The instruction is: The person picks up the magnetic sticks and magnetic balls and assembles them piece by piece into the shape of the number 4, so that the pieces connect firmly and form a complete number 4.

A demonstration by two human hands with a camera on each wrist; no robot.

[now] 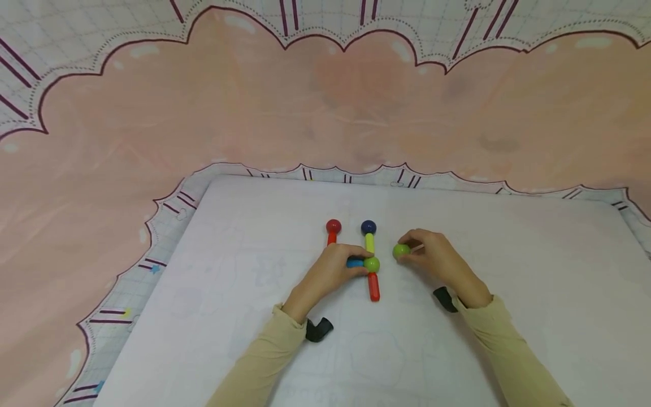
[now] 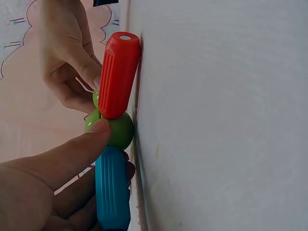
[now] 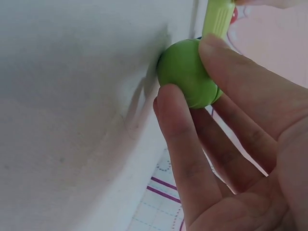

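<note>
A flat figure of magnetic rods and balls lies on the white tabletop. My left hand (image 1: 330,267) pinches its green ball (image 1: 372,264) between thumb and fingers. A blue rod (image 2: 112,187), a red rod (image 1: 374,287) and a yellow-green rod (image 1: 369,243) meet at that ball. At the far end of the yellow-green rod sits a navy ball (image 1: 368,226). Further left, a red ball (image 1: 333,226) tops another red rod (image 1: 332,238), whose lower part my left hand hides. Just right of the figure, my right hand (image 1: 436,257) grips a second green ball (image 3: 186,72) with its fingertips.
The white tabletop (image 1: 534,294) stretches out on both sides of the hands. Beyond its far edge hangs pink cloth with a scalloped, striped border (image 1: 356,113). A black strap piece (image 1: 319,329) shows by the left wrist and another (image 1: 445,299) by the right.
</note>
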